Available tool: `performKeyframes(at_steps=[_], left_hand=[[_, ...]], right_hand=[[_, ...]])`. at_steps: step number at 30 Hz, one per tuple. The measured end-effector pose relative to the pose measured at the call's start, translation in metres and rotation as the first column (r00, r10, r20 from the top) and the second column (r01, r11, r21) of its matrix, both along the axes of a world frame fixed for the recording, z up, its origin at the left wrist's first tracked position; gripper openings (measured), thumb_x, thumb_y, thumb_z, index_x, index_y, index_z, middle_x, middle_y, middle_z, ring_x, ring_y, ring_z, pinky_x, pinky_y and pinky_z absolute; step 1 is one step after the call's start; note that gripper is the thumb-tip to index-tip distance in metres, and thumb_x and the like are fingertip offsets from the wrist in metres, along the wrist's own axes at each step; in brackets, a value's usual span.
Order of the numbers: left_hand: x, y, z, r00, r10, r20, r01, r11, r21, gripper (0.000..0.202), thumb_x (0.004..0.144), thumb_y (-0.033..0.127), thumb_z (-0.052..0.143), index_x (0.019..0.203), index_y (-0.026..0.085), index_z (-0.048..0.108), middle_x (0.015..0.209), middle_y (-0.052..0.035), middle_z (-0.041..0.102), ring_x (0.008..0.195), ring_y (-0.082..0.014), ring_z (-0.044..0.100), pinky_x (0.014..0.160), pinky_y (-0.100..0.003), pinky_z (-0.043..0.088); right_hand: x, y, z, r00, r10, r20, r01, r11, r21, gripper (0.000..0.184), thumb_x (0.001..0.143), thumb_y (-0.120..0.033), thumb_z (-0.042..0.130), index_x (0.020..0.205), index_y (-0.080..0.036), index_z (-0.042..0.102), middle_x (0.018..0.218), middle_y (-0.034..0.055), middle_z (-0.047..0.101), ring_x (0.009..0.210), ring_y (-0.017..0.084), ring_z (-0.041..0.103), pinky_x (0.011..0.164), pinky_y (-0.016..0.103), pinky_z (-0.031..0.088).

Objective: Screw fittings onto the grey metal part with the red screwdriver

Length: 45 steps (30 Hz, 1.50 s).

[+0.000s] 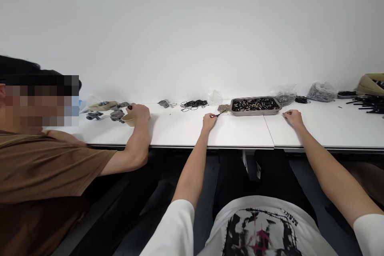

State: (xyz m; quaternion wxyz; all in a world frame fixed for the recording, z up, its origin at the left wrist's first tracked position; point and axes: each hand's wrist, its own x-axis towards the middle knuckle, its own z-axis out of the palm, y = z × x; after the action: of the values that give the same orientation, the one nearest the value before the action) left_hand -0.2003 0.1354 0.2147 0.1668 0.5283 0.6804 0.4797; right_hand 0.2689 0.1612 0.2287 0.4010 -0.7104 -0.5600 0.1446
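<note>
My left hand [209, 121] is closed around a thin dark piece with a red end [220, 113], too small to name more exactly. Its tip points right, toward a small heap of brass-coloured parts [223, 108]. Just right of that heap, a metal tray [255, 113] holds many small black and gold-coloured parts. Beyond the tray's right end, my right hand [293, 119] rests low over the white table [240, 132], with fingers pinched together. Whatever may be between those fingertips is too small to make out.
On the left, a co-worker in a brown shirt [51, 168] reaches over a beige tub [129, 119] near grey parts [117, 115]. Black cord loops [195, 105] lie along the back. Plastic bags [322, 92], black rods [370, 104] and a beige bin [366, 83] stand right.
</note>
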Motion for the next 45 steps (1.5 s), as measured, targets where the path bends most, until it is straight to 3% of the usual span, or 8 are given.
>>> performKeyframes(at_steps=[3,7,11,16,19,25,45], left_hand=[[0.000,0.000,0.000,1.000,-0.002,0.000,0.002,1.000,0.001,0.013,0.078,0.021,0.073,0.089,0.017,0.078,0.087,-0.0089,0.074,0.081,-0.0209,0.066,0.081,-0.033,0.052],[0.000,-0.001,0.000,1.000,-0.007,0.000,0.007,1.000,0.001,0.014,0.078,0.019,0.071,0.090,0.017,0.078,0.090,-0.0095,0.075,0.079,-0.0196,0.065,0.079,-0.033,0.051],[0.000,-0.002,0.001,1.000,-0.009,0.002,0.009,1.000,-0.002,0.014,0.078,0.019,0.071,0.091,0.017,0.077,0.087,-0.0089,0.074,0.077,-0.0192,0.064,0.079,-0.032,0.051],[0.001,-0.002,0.002,1.000,-0.006,0.007,0.006,1.000,-0.001,0.013,0.078,0.021,0.072,0.089,0.017,0.077,0.085,-0.0087,0.074,0.077,-0.0197,0.064,0.080,-0.033,0.051],[0.001,-0.002,0.002,1.000,-0.004,0.013,0.004,1.000,0.001,0.013,0.077,0.021,0.073,0.089,0.017,0.077,0.085,-0.0083,0.073,0.078,-0.0199,0.064,0.079,-0.033,0.051],[0.000,-0.003,0.002,1.000,-0.011,0.028,0.010,1.000,0.009,0.012,0.076,0.021,0.072,0.087,0.018,0.077,0.080,-0.0075,0.072,0.079,-0.0204,0.064,0.077,-0.032,0.051],[0.001,-0.004,0.003,0.999,-0.002,0.035,0.002,1.000,0.013,0.010,0.075,0.020,0.074,0.085,0.019,0.077,0.081,-0.0067,0.073,0.081,-0.0208,0.065,0.082,-0.033,0.052]], right_hand=[[0.002,0.002,0.000,1.000,0.001,-0.026,0.000,1.000,0.009,0.031,0.091,-0.035,0.057,0.068,-0.016,0.067,0.064,0.0101,0.063,0.078,0.024,0.061,0.088,0.036,0.049],[0.005,0.006,0.000,0.999,-0.032,-0.037,0.033,0.999,0.030,0.042,0.097,-0.035,0.042,0.064,-0.017,0.062,0.071,0.0145,0.062,0.087,0.029,0.061,0.097,0.043,0.046],[0.006,0.008,-0.001,0.997,-0.054,-0.051,0.056,0.998,0.038,0.031,0.093,-0.028,0.043,0.069,-0.018,0.060,0.082,0.0175,0.064,0.097,0.032,0.060,0.100,0.045,0.044],[0.007,0.006,-0.002,0.994,-0.078,-0.080,0.082,0.996,0.044,0.008,0.075,-0.015,0.051,0.074,-0.022,0.055,0.088,0.0102,0.065,0.099,0.026,0.060,0.095,0.035,0.046],[0.007,0.003,-0.001,0.993,-0.074,-0.093,0.080,0.995,0.063,0.017,0.068,-0.011,0.052,0.080,-0.022,0.055,0.090,0.0065,0.066,0.095,0.022,0.059,0.092,0.031,0.047],[0.002,-0.002,0.001,0.994,-0.012,-0.107,0.015,0.999,0.030,0.014,0.063,-0.007,0.053,0.062,-0.020,0.059,0.075,0.0078,0.066,0.082,0.021,0.060,0.087,0.032,0.049],[-0.002,-0.009,0.006,0.990,-0.009,-0.143,0.012,1.000,0.024,0.013,0.060,-0.008,0.054,0.059,-0.018,0.061,0.076,0.0085,0.068,0.080,0.021,0.061,0.087,0.033,0.050]])
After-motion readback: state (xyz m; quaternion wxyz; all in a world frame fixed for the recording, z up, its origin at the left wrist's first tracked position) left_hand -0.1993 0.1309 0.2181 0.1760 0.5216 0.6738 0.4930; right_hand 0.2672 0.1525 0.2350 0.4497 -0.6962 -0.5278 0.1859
